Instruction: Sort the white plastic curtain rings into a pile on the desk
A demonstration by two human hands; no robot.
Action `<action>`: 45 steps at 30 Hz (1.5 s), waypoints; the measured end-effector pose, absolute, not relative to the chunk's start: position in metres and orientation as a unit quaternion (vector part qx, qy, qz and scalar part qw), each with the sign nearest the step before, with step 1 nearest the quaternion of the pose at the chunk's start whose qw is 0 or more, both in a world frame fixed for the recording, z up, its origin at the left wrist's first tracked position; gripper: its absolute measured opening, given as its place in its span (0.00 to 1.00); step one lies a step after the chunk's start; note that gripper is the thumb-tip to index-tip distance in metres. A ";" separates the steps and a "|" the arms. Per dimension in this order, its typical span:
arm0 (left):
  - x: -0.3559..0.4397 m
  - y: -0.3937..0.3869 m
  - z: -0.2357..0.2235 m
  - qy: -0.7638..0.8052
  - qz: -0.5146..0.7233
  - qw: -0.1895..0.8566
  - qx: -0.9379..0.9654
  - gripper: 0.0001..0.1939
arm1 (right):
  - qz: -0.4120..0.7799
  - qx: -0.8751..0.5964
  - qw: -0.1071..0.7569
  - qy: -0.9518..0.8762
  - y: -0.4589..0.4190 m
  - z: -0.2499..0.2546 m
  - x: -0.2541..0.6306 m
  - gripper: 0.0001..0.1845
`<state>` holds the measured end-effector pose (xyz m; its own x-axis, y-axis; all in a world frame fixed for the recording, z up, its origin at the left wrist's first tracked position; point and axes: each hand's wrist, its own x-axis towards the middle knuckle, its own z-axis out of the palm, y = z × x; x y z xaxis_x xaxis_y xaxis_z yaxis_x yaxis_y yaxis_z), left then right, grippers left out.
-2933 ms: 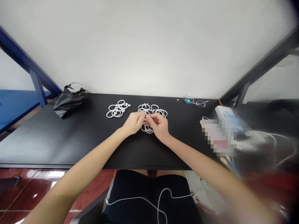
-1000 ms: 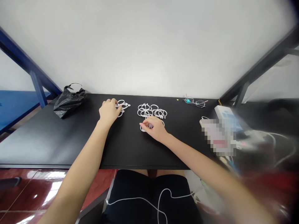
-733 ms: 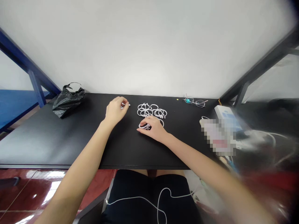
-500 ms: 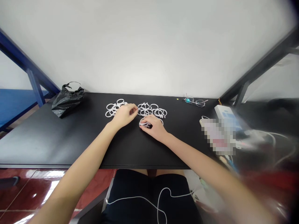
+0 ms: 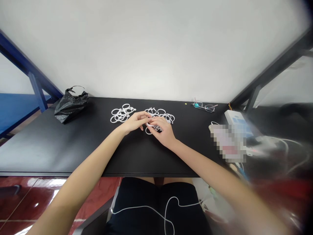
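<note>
Over the desk (image 5: 132, 156), our right hand (image 5: 163, 131) pinches a partly hidden white ring (image 5: 151, 125). We can't tell which way it points or if our left hand (image 5: 136, 122) grips it.

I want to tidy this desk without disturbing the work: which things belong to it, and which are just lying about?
In use, judging by the hands:
white ring in right hand, left hand meeting it
ring pile around them
probably the left ring cluster

Apparently lying about:
black plastic bag
eyeglasses
white box
pixelated item beside it
</note>
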<state>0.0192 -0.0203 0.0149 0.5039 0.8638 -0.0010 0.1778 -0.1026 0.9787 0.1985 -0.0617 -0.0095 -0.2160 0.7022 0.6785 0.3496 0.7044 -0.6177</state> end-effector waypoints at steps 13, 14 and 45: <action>0.017 -0.022 0.021 0.413 0.332 0.595 0.605 0.17 | 0.118 -0.332 0.549 -0.758 -0.061 -0.010 0.199 0.04; 0.017 -0.022 0.021 0.412 0.335 0.594 0.604 0.17 | 0.116 -0.332 0.550 -0.757 -0.061 -0.010 0.200 0.05; 0.011 -0.019 0.022 0.294 0.384 0.714 0.507 0.09 | 0.191 -0.402 0.540 -0.715 -0.061 -0.010 0.203 0.16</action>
<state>0.0109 -0.0194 0.0225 0.5326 0.8458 -0.0311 -0.2500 0.1924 0.9489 0.2026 -0.0615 -0.0103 -0.0947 0.7808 0.6176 0.3673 0.6040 -0.7073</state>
